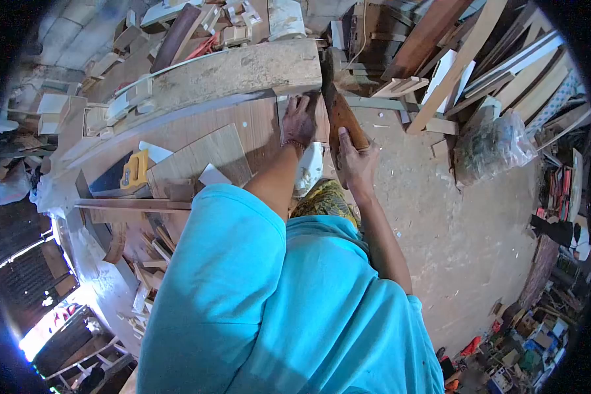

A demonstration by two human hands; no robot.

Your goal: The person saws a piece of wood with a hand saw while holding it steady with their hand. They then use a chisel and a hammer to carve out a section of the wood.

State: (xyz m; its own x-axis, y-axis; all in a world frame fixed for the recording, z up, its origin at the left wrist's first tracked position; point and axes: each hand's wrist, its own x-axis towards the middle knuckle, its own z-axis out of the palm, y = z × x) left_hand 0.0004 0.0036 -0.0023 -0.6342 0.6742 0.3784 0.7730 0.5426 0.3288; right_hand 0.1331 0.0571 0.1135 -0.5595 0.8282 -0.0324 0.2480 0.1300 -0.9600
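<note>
I log the right hand wrapped round the saw, its blade just beside the beam's end; the left hand lies near, fingers slightly spread, any hold unclear to me. Should the blade slip leftward, I judge it could catch those fingers.

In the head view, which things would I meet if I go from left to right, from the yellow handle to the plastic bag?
Yellow handle, light wooden board, left hand, right hand, clear plastic bag.
</note>
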